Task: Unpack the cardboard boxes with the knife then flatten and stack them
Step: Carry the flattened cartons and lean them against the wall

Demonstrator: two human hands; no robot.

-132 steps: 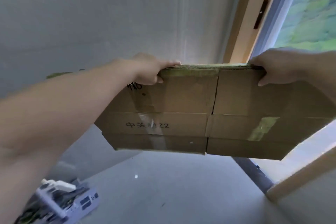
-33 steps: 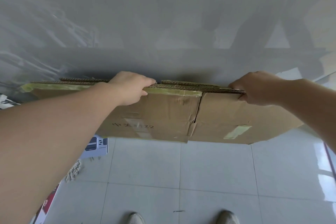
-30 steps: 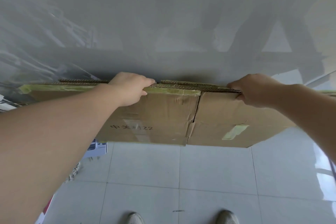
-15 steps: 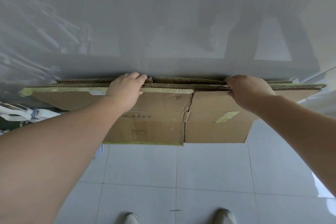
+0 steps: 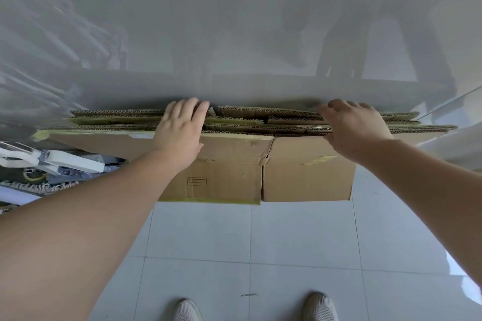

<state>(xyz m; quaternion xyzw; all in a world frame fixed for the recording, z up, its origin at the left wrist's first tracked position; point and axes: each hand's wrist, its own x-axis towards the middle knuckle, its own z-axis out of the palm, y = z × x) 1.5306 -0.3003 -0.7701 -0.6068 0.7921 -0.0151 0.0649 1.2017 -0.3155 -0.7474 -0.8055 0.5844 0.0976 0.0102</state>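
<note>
Both hands lie flat with straight fingers over the top edges of a row of flattened brown corrugated cardboard boxes: the left hand rests across the edges left of centre, and the right hand covers them further right, fingers reaching toward the grey glossy wall, neither hand curled round anything. The boxes stand on edge on the pale tiled floor, leaning back against the wall, and the open palms probably press the nearest one against those behind it so the stack stays upright and its top edges line up. The front box shows two panels side by side, with yellowish tape along its lower left edge and a small printed label. Counting the fluted edges along the top suggests about four flattened boxes, though the hands hide part of the row and the exact count cannot be told. Two hands and two light knitted shoes are visible. No knife shows. White and grey clutter lies at the floor's left edge.
</note>
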